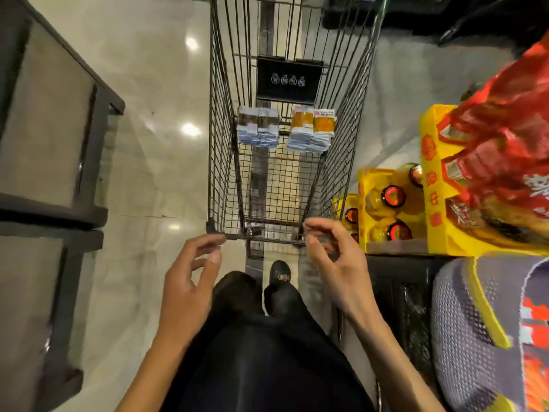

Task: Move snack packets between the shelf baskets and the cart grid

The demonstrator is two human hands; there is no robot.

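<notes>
A blue-and-white stack of snack packets (258,130) and an orange-topped stack of snack packets (312,132) lie side by side on the floor grid of the grey wire shopping cart (221,162), well ahead of both hands. Our left hand (190,281) and right hand (335,263) hover at the cart's near rim, fingers loosely curled and holding nothing. We cannot tell whether the fingertips touch the wire.

We judge this a pause between transfers. To lift a stack cleanly, we should reach deep past the rim, come down over one pile, and pinch it by its long sides so that the packets stay squared and none slide through the grid.

Just beyond the stacks a black sign panel (289,80) hangs in the cart. To the right of the right hand stand a yellow cardboard tray of orange bottles (364,203) and a yellow cardboard tray of red packets (430,188). Nearer us, below that hand, is a grey mesh basket (454,322). Left of the left hand is a dark shelf unit (59,114).

The right edge of the frame is smeared, so the red packets' print is unreadable and the basket's contents are cut off. The labels on the stacks are too small to read.
</notes>
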